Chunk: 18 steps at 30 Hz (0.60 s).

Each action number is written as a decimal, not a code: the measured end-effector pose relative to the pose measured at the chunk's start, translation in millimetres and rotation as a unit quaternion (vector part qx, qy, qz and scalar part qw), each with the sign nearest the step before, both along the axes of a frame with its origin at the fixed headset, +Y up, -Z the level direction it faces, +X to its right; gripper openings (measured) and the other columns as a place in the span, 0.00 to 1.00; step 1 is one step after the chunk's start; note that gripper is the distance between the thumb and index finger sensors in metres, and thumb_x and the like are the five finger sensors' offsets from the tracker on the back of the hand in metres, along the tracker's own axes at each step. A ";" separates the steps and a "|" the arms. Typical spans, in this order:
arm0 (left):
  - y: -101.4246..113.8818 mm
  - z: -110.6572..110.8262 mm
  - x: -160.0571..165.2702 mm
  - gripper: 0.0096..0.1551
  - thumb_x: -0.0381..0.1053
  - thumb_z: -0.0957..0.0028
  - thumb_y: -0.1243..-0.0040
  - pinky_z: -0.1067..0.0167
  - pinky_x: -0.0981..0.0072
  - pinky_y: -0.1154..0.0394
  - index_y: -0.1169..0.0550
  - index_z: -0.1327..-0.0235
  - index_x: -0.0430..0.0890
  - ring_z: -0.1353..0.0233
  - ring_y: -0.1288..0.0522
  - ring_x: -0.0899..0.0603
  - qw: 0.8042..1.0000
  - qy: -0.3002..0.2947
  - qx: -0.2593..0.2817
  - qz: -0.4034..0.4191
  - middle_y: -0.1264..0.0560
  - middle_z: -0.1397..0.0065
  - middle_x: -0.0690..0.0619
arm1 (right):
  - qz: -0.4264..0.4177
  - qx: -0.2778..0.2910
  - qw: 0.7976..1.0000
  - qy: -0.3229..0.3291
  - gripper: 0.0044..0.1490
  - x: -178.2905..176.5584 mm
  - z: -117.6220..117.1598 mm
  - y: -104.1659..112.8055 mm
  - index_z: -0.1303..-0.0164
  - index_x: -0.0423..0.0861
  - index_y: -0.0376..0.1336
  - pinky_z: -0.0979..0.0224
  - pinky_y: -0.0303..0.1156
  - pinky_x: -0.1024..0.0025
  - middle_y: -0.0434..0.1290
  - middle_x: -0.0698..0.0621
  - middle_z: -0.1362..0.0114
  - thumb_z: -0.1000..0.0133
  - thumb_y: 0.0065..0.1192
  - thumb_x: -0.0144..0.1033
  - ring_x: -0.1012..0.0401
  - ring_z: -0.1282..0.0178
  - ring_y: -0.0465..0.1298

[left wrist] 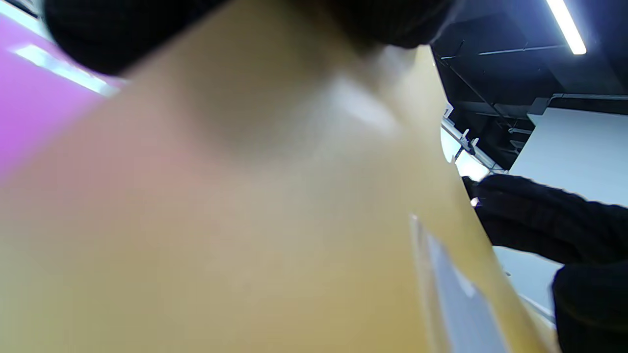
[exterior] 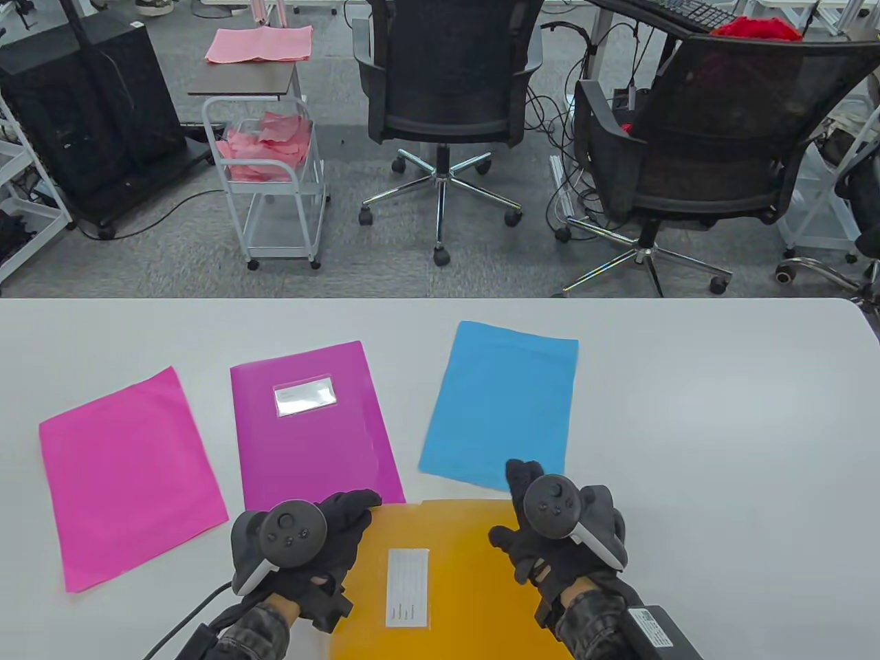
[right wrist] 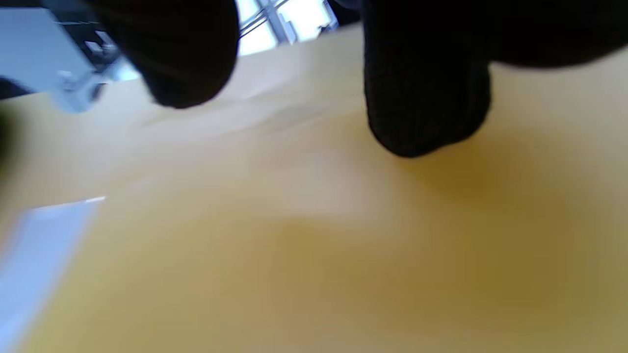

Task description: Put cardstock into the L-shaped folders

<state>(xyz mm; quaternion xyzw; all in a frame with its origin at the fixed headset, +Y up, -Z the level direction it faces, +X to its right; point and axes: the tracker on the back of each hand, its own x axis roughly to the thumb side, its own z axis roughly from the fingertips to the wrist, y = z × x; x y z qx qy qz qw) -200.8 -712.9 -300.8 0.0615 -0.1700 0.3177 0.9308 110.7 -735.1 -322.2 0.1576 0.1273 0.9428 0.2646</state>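
Note:
An orange L-shaped folder [exterior: 454,543] with a white label [exterior: 407,588] lies at the table's front middle. My left hand [exterior: 354,512] grips its upper left corner, and the left wrist view shows a gloved finger on the folder [left wrist: 245,220]. My right hand [exterior: 509,505] holds its upper right corner, fingertips [right wrist: 422,122] on the folder's face [right wrist: 314,245]. A blue cardstock sheet [exterior: 502,405] lies just beyond my right hand. A magenta folder [exterior: 316,440] lies beyond my left hand, and a pink cardstock sheet [exterior: 127,474] lies at the far left.
The white table [exterior: 722,447] stretches to the right of the sheets. Beyond its far edge stand two black office chairs [exterior: 447,103] and a white cart [exterior: 275,179] with pink paper.

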 end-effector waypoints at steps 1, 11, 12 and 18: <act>-2.2 0.3 -2.3 0.20 0.50 0.53 0.38 0.61 0.52 0.15 0.20 0.47 0.52 0.63 0.09 0.47 0.999 0.000 -0.013 0.042 0.16 0.50 0.49 | 0.002 -0.017 0.999 0.032 0.57 -0.5 -0.8 -2.3 0.32 0.53 0.32 0.70 0.79 0.67 0.45 0.46 0.22 0.55 0.65 0.49 0.53 0.64 0.79; -33.7 -11.9 -20.2 0.26 0.53 0.47 0.43 0.54 0.51 0.16 0.30 0.33 0.57 0.55 0.09 0.45 0.928 -0.030 -0.222 0.299 0.17 0.43 0.51 | -0.023 0.018 0.999 -0.036 0.28 25.0 -6.2 0.1 0.50 0.46 0.62 0.80 0.81 0.65 0.72 0.37 0.45 0.60 0.65 0.38 0.55 0.77 0.82; -38.4 -12.6 -21.4 0.38 0.60 0.47 0.43 0.52 0.51 0.16 0.41 0.25 0.57 0.51 0.09 0.46 0.909 -0.043 -0.255 0.326 0.20 0.38 0.50 | -0.031 0.013 0.999 -0.035 0.28 28.0 -6.5 -0.9 0.50 0.46 0.62 0.79 0.81 0.66 0.73 0.37 0.48 0.60 0.65 0.39 0.55 0.77 0.83; -78.7 -3.9 -19.3 0.75 0.93 0.55 0.64 0.36 0.29 0.33 0.78 0.30 0.43 0.25 0.31 0.21 0.783 -0.201 -0.488 0.329 0.51 0.18 0.29 | -0.148 -0.012 0.989 -0.023 0.26 47.0 -13.4 0.7 0.53 0.48 0.65 0.81 0.79 0.69 0.76 0.42 0.59 0.60 0.63 0.44 0.58 0.80 0.81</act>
